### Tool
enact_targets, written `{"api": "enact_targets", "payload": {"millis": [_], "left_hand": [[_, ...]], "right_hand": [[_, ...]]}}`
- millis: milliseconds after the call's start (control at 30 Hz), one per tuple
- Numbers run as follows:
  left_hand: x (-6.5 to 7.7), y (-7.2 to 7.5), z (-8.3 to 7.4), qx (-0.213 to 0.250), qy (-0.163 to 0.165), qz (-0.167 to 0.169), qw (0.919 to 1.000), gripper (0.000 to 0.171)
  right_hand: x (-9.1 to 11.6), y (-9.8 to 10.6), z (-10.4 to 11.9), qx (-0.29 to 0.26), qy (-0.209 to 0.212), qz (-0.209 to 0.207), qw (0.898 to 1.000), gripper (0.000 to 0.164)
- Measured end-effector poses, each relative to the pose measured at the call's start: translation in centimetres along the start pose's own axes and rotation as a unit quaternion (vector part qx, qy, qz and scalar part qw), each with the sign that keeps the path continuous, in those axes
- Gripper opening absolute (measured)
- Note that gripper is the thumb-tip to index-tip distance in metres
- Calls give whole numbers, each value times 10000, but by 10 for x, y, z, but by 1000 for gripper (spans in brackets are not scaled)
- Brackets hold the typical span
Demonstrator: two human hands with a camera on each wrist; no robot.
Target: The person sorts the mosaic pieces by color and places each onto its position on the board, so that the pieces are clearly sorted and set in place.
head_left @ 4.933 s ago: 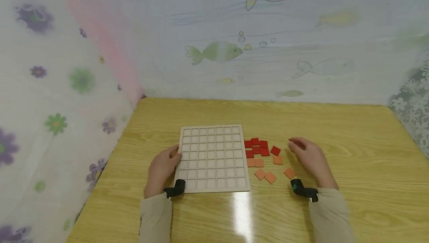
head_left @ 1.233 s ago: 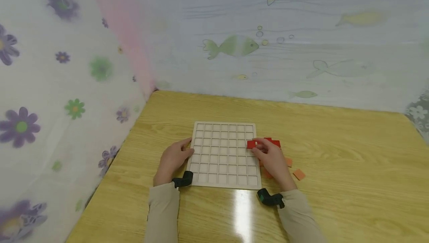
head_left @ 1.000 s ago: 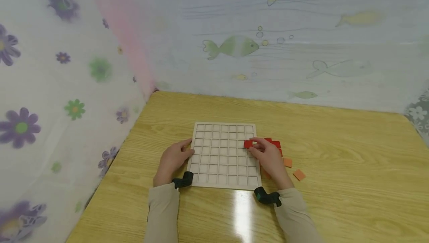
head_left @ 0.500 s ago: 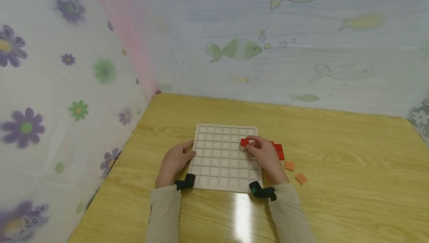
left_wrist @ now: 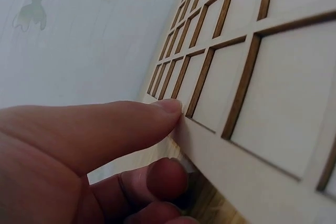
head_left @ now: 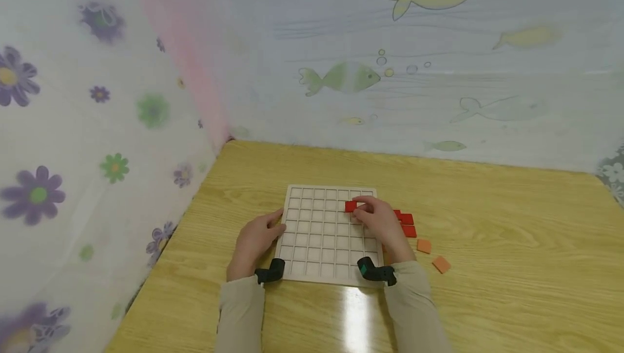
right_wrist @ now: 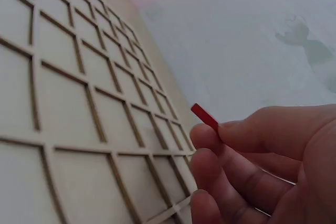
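1. Right now, a person in beige sleeves sits or stands at a wood-grain bench (head_left: 512, 234), both bare hands at a pale, square board (head_left: 312, 227) marked with a grid of shallow squares.

2. The right hand (head_left: 384, 226) pinches a small red tile (head_left: 350, 206) by one edge, thumb against forefinger; its other fingers are bent and loosely gathered. From the right wrist, the tile shows as a thin red strip, tilted and raised off the board. From above, it covers part of the grid's far right area.

3. The left hand (head_left: 253, 239) holds the board by its left side: the thumb tip rests on top of the rim, and the other fingers bend at the edge just below.

4. Right of the board, partly hidden by the right hand, more red tiles (head_left: 409, 231) lie close together on the bench. Two orange tiles (head_left: 424, 246) lie nearer the person, apart from each other.

5. To my eye, the step in hand is carrying one red tile to a square, early in the work, since the other tiles I can see lie off the board.

6. The next move seems to call for levelling the tile, matching its sides to one square, then lowering and releasing it while the left hand steadies the board.
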State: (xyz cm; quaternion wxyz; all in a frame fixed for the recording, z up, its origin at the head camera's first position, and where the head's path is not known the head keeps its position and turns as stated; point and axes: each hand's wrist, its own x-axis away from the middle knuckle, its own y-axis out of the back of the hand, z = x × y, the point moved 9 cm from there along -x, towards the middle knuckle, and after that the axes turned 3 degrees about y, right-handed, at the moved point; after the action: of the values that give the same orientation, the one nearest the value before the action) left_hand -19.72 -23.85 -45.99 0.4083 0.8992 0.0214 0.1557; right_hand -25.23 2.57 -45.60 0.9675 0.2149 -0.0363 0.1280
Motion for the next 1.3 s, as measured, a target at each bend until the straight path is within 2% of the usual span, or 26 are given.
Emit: {"api": "enact_targets", "payload": {"millis": [233, 467, 633, 867, 967, 1067, 1200, 1300], "left_hand": [[-1, 0, 1, -52, 5, 3, 10000, 46], [-3, -3, -2, 64, -73, -19, 10000, 46], [-2, -2, -2, 50, -73, -61, 9999, 44], [0, 3, -2, -74, -88, -136, 9998, 44], [0, 3, -3, -119, -118, -161, 9997, 44], [-1, 3, -3, -35, -226, -120, 9997, 44], [-2, 3, -1, 48, -230, -78, 9997, 44], [-4, 3, 0, 37, -156, -29, 9999, 44]], "right_hand": [[-8, -8, 12, 91, 194, 207, 9996, 35], [-19, -8, 24, 273, 381, 60, 9989, 34], [-23, -14, 29, 66, 507, 65, 9987, 36], [-26, -38, 34, -95, 670, 110, 9976, 36], [-26, -46, 37, -542, 695, 139, 9960, 35], [-20, -53, 49, -870, 676, 240, 9936, 36], [-19, -66, 55, -823, 720, 334, 9934, 37], [-25, -78, 48, -634, 722, 339, 9948, 35]]}}
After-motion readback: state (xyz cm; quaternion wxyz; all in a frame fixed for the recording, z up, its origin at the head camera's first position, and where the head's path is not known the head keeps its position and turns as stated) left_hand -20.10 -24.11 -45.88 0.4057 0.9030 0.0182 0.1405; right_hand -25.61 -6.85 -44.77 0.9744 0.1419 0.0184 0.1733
